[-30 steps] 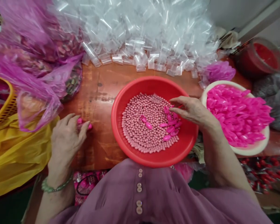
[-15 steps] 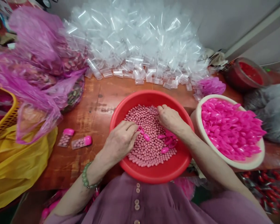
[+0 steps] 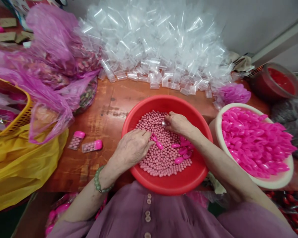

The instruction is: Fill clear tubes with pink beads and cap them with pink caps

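A red basin [image 3: 167,186] holds many pink beads [image 3: 161,165] and several loose pink caps [image 3: 183,152]. Over the basin's left side, my left hand [image 3: 134,147] is closed, with pink caps [image 3: 159,145] beside its fingertips; what its fingers grip is hidden. At the upper right of the beads, my right hand [image 3: 178,124] is closed round a small clear container [image 3: 163,123], which shows only at the fingertips. Two bead-filled containers with pink caps, one upright-angled [image 3: 76,140] and one on its side [image 3: 92,146], lie on the table to the left.
Behind the basin rises a heap of clear containers [image 3: 154,46]. A white tub [image 3: 220,132] of pink caps stands at the right. Purple bags [image 3: 52,29], a yellow basket [image 3: 24,114] and a yellow bag [image 3: 27,165] crowd the left. A dark red container [image 3: 273,79] is at the back right.
The view has shifted, so most things appear slightly to the right. The clear container at my right fingertips is now visible. Both hands remain over the beads.
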`<action>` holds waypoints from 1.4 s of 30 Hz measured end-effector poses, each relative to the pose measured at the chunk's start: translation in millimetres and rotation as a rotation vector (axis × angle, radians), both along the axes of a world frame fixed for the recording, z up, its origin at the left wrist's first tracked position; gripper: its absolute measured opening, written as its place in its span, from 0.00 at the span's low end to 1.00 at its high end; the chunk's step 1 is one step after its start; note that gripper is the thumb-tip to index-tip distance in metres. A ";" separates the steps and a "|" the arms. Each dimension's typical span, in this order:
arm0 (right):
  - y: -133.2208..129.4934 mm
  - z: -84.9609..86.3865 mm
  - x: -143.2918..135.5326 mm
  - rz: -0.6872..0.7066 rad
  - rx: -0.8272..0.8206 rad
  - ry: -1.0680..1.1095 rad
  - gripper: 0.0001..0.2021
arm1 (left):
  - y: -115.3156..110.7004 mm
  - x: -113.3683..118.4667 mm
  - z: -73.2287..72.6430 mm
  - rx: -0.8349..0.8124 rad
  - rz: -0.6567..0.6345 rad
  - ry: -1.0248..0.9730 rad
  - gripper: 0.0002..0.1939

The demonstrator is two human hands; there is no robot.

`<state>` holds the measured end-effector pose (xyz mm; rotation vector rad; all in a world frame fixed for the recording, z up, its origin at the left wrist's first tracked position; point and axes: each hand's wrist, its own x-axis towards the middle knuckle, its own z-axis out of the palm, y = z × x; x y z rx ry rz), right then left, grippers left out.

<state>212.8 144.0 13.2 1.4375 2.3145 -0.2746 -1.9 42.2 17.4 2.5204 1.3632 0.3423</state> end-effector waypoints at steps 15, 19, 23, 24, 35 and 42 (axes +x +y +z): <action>-22.6 -36.5 -65.1 0.241 -0.165 0.408 0.12 | 0.5 -0.9 -6.3 0.008 0.098 -0.318 0.13; -25.9 -37.6 -60.4 0.066 -0.413 0.804 0.12 | 2.1 -8.2 -9.0 0.000 0.266 -0.721 0.15; -28.6 -25.9 -49.5 -0.173 -0.694 1.091 0.15 | 8.3 -17.5 -8.8 -0.296 0.320 -1.105 0.16; -29.6 -22.8 -47.0 -0.210 -0.716 1.125 0.16 | 10.3 -19.0 -8.6 -0.361 0.307 -1.180 0.16; -30.7 -12.0 -33.3 -0.213 -0.620 1.183 0.17 | 13.5 -14.8 -9.6 -0.305 0.239 -0.953 0.16; -21.0 -4.1 -25.9 -0.126 -0.457 1.099 0.20 | 24.4 -10.9 -17.7 -0.284 0.194 -0.818 0.27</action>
